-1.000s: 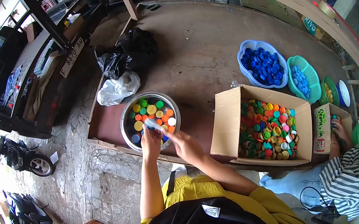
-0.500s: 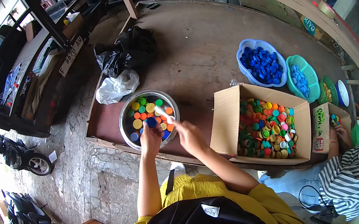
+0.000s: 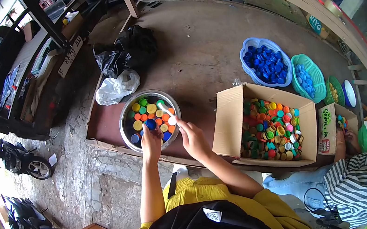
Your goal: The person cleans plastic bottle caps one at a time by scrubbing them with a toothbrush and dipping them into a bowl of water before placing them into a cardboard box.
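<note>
Between the fingertips of my left hand (image 3: 151,143) is a blue bottle cap (image 3: 150,124), raised over the near side of a round metal basin (image 3: 122,116). My right hand (image 3: 193,137) is closed on a slim white tool (image 3: 166,110); its kind is too small to make out. The tool slants over the right part of the basin, apart from the blue cap. Orange, yellow, green and blue bottle caps (image 3: 151,109) lie spread out in the basin below both hands.
To the right stands an open cardboard box (image 3: 227,120) full of mixed caps. Beyond it are a basket of blue caps (image 3: 245,61) and a teal basket (image 3: 317,78). A person in a striped top (image 3: 362,185) works at a smaller box (image 3: 328,129). Plastic bags (image 3: 118,87) lie behind the basin.
The white tool has tilted more upright, and my right hand has shifted slightly. My left hand still holds the blue bottle cap. The whole view has shifted a little.
</note>
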A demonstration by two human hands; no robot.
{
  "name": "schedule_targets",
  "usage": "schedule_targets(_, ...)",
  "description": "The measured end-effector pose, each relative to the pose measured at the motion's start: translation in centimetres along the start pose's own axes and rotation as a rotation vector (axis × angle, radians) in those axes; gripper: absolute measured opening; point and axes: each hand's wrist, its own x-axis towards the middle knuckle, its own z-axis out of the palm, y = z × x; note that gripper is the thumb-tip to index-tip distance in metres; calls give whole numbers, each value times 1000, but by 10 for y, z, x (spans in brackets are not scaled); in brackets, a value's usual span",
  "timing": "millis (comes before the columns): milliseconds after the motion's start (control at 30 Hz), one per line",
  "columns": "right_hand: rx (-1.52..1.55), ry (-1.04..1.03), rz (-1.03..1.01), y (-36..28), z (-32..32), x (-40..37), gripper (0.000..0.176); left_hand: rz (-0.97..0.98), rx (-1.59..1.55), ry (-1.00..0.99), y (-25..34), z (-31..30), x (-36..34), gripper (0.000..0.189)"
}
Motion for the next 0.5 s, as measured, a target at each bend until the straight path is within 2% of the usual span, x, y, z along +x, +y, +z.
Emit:
schedule_targets(33,-54,-112,-16,-6,-3,-7,56,1,12,52,3,7,-1,40)
schedule_targets(67,-65,-159,-168,-10,-2,-15,56,2,20,105,6,15,-3,40)
schedule_targets(100,-66,-164,-118,-5,0,-14,56,2,-13,133,16,31,-10,39)
schedule_targets(133,-66,-171,-65,-1,2,-12,55,-2,23,52,12,20,-7,39)
schedule_targets(200,-16,0,-28,6,1,3,55,-1,85,-107,4,-3,1,39)
schedule_targets(233,-32,-40,-17,-8,-8,4,55,-20,117,-17,2,-2,0,40)
schedule_targets(267,-110,-159,-40,-8,-4,-4,55,81,346,18,2,-5,2,40)
schedule_targets(300,-130,-173,-130,-7,-2,-9,51,177,572,49,-1,-9,3,40)
schedule_targets(333,-157,-179,-214,-7,-1,-12,47,78,323,36,6,3,-2,40)
schedule_targets(367,-65,-147,-71,-2,-2,-7,47,-18,73,48,13,15,-7,40)
schedule_targets(400,-65,-95,26,6,-2,-2,49,43,272,102,14,19,-11,41)
schedule_targets(467,-15,4,49,13,-4,-3,46,179,389,5,17,28,-17,42)
schedule_targets(500,0,-29,72,12,-3,-7,44,245,597,57,21,49,-25,42)
